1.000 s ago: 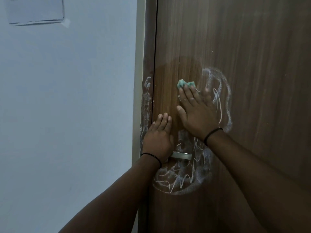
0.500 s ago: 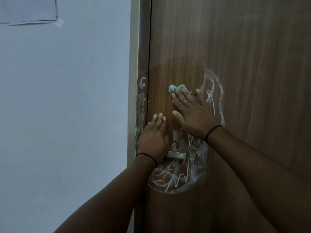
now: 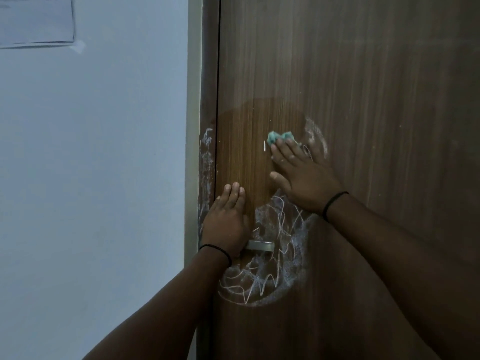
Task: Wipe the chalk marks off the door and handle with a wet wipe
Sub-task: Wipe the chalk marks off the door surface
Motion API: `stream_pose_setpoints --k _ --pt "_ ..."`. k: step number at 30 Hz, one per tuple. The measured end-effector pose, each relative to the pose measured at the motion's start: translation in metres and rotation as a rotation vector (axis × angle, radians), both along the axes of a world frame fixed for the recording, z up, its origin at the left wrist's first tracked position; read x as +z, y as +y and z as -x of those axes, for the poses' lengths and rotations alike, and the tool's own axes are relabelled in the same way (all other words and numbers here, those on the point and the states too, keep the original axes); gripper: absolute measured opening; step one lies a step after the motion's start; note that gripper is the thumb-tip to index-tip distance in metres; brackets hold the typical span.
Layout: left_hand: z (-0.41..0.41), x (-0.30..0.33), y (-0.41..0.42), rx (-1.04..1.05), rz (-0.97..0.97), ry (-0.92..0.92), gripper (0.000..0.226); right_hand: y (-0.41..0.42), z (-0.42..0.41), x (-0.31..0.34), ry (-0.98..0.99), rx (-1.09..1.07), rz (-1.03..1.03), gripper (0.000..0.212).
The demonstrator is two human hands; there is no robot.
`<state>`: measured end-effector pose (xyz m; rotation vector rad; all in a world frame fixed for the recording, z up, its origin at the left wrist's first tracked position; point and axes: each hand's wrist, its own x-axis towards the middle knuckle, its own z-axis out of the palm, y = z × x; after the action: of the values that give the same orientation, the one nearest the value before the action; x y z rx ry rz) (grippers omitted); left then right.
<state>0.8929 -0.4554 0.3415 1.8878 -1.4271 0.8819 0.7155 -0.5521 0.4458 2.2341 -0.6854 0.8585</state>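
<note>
1. Your right hand (image 3: 305, 175) presses the bunched green wet wipe (image 3: 280, 138) flat against the wooden door (image 3: 363, 100) with straight, slightly spread fingers; the wipe pokes out above the fingertips. Over the last second it has stayed in much the same part of the upper patch, sliding only a little across the wood.
2. That upper patch now reads as a darker, damp oval with almost no chalk in it. A pale arc of chalk (image 3: 318, 137) remains just right of your fingers, and a small white fleck (image 3: 264, 146) sits just left of the wipe.
3. Your left hand (image 3: 226, 222) has not moved: it lies flat on the door with fingers straight and close together, its heel over the inner end of the metal handle (image 3: 260, 246).
4. The dense scribble (image 3: 265, 276) around and below the handle looks untouched, as does the chalk smear on the door frame (image 3: 206, 162).
5. So the task seems under halfway: the arc is the nearest stroke, and the handle area will likely need your left hand lifted clear.
</note>
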Motion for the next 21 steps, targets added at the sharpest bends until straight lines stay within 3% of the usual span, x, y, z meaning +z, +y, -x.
stream_pose_setpoints --k 4,9,12,16,21 --pt "0.005 0.003 0.001 0.033 -0.009 -0.001 0.06 -0.011 0.024 -0.008 -0.049 -0.08 0.0 0.065" --pt "0.023 0.024 -0.001 -0.07 0.133 -0.118 0.06 -0.015 0.014 0.041 -0.236 -0.044 -0.08 0.069" --pt "0.03 0.054 -0.014 -0.087 0.243 -0.087 0.061 -0.009 0.002 0.043 -0.19 -0.014 -0.069 0.071" --pt "0.019 0.079 -0.033 -0.082 0.242 -0.078 0.06 -0.016 0.019 0.012 -0.084 -0.008 -0.002 0.068" --pt "0.006 0.075 -0.045 -0.114 0.273 -0.118 0.059 -0.035 0.032 0.013 -0.281 -0.057 -0.032 0.068"
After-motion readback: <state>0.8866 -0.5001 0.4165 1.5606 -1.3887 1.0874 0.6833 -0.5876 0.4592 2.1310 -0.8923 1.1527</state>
